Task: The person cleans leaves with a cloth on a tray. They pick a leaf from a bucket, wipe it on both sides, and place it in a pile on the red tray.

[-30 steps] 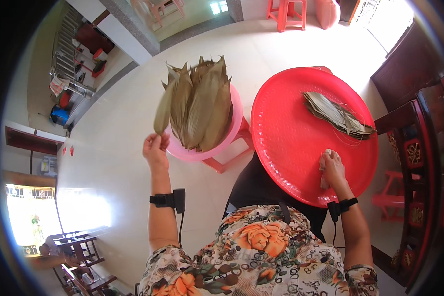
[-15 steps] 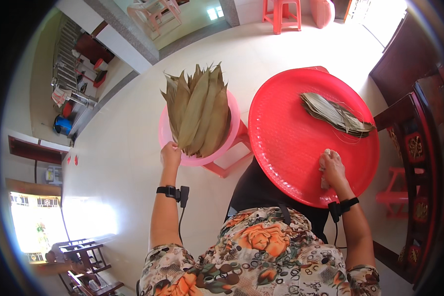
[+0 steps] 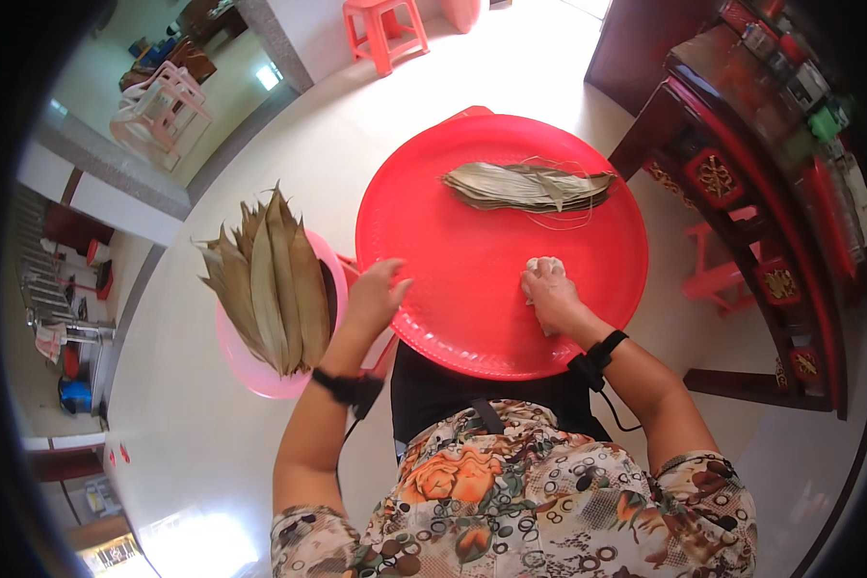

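Your right hand (image 3: 549, 289) presses down on the round red plastic tray (image 3: 433, 222), fingers curled tight over a small white cloth (image 3: 541, 265) that peeks out at the knuckles. Your left hand (image 3: 374, 294) hangs over the tray's left rim with the fingers loosely spread and holding nothing; whether it touches the rim cannot be told from this angle. A black band sits on each of your wrists.

At the far side of the tray lies a flat stack of grey-green folded leaves (image 3: 525, 186), long and narrow, with thin pale strings trailing around it. It is well apart from both hands.

To your left, just beside the tray, a pink plastic basin (image 3: 260, 371) holds a bundle of long dried tan leaves (image 3: 270, 279) with their tips fanning upward and away from you.

A red plastic stool (image 3: 385, 34) stands on the pale floor beyond the tray, and a dark carved wooden cabinet (image 3: 751, 173) stands on your right.
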`<state>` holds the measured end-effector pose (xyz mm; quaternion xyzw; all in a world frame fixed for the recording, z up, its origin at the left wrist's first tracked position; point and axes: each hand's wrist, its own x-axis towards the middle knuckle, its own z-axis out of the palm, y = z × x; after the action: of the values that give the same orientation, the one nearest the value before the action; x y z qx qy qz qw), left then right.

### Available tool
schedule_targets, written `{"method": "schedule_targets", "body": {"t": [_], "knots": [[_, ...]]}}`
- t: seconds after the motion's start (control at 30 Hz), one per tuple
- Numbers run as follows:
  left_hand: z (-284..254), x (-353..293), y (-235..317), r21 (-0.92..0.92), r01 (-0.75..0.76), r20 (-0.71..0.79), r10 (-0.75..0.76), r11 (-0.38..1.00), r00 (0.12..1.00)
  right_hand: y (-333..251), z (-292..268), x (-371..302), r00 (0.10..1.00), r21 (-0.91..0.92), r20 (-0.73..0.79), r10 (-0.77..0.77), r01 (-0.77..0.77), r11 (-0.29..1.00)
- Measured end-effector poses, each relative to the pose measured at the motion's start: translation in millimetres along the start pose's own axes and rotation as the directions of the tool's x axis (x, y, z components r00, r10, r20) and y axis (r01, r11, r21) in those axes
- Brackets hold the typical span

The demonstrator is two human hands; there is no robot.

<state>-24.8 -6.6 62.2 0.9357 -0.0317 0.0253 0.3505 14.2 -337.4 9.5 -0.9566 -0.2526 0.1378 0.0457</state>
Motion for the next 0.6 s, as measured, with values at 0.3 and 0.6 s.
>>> {"method": "schedule_targets", "body": {"t": [0.3,0.6], "knots": [[94,146,27,0.403,-0.103,0.16,0.041,0.909,0.986,-20,6,-24,0.992,0.006,-0.116,-0.051,0.053,0.999],[130,197,22,0.554,-0.065,0.285,-0.116,0.83,0.951,-22,3,-24,0.997,0.133,-0.081,0.001,0.01,0.991]]}}
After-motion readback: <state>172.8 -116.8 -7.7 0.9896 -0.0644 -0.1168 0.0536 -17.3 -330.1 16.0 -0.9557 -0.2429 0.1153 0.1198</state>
